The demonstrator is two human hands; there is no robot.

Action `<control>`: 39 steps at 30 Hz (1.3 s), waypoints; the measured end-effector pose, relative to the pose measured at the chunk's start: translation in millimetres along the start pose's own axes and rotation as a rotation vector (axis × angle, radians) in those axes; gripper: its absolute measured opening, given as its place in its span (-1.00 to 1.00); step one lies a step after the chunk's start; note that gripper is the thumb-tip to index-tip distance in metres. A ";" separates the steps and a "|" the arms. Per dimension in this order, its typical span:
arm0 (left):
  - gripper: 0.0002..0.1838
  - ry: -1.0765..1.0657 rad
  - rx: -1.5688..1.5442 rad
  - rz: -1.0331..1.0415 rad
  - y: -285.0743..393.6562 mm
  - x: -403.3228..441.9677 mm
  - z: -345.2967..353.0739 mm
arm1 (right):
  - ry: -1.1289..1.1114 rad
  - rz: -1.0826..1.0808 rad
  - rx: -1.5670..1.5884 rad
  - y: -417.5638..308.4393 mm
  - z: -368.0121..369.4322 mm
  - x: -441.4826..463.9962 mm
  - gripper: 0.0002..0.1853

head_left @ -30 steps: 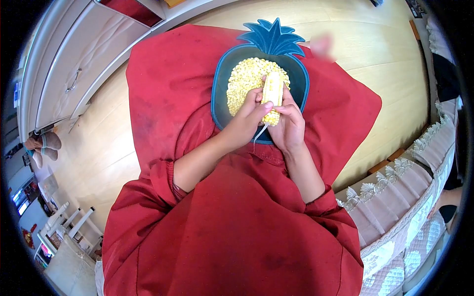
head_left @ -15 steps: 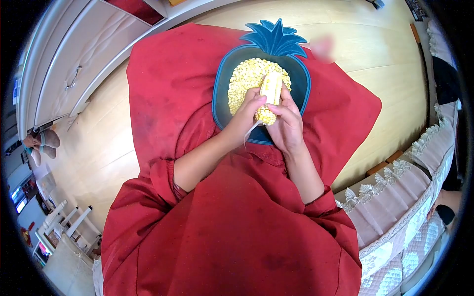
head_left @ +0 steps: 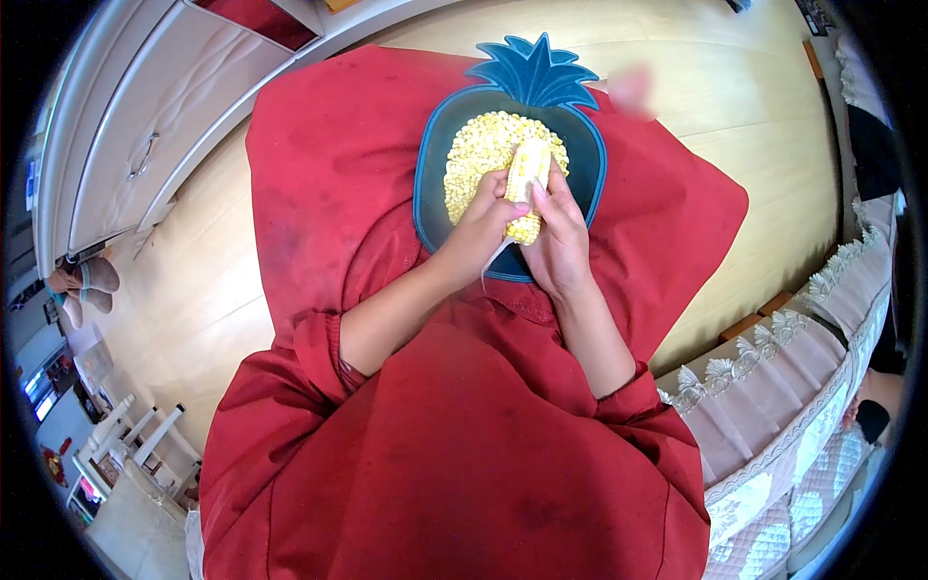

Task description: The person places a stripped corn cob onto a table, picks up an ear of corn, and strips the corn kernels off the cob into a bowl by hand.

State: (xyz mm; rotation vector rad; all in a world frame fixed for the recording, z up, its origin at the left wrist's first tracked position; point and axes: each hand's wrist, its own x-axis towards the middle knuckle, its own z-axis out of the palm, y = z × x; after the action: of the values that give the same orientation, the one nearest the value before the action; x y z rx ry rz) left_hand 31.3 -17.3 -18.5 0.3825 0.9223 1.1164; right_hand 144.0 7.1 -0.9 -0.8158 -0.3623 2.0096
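An ear of corn [head_left: 528, 179] is held between both hands above a dark teal pineapple-shaped bowl [head_left: 423, 184]. Much of its upper part looks stripped, while yellow kernels cover the lower end. My left hand [head_left: 480, 228] grips it from the left, thumb near the lower kernels. On the other side my right hand [head_left: 562, 240] is closed around it, the thumb pressed on the cob's front. Loose corn kernels [head_left: 480, 145] lie heaped in the bowl, mostly toward its left and top. A pale strand hangs beneath the corn by my left wrist.
The bowl rests on red cloth [head_left: 329, 164] over my lap. White cabinets [head_left: 126, 126] stand at the upper left, a white chair [head_left: 135, 483] at the lower left. On the right is a sofa with a frilled cover [head_left: 773, 396]. Pale wooden floor [head_left: 715, 87] shows around me.
My right thumb has moved up along the cob from the lower kernels. The corn and both hands otherwise stay nearly in place above the bowl.
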 end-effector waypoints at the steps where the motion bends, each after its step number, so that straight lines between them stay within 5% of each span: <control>1: -0.48 0.011 -0.023 -0.008 0.0 0.1 -0.1 | -0.015 0.006 0.011 -2.4 3.1 -1.3 -0.21; 14: -0.54 0.040 -0.121 -0.060 7.7 -3.0 4.7 | -0.075 -0.019 -0.056 -1.0 0.4 0.3 -0.05; 23: -0.39 -0.029 -0.051 -0.063 3.9 -5.3 -1.5 | -0.019 -0.049 -0.084 0.9 -2.6 0.6 -0.12; 39: -0.54 -0.033 0.048 0.003 -5.5 -0.6 -5.7 | -0.019 -0.045 0.035 -0.7 -2.1 1.4 -0.29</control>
State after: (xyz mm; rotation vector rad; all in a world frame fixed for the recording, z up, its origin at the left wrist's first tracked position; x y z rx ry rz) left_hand 30.0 -21.1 -25.3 0.4400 0.9212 1.0894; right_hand 145.3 8.6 -2.6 -0.7606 -0.3521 1.9772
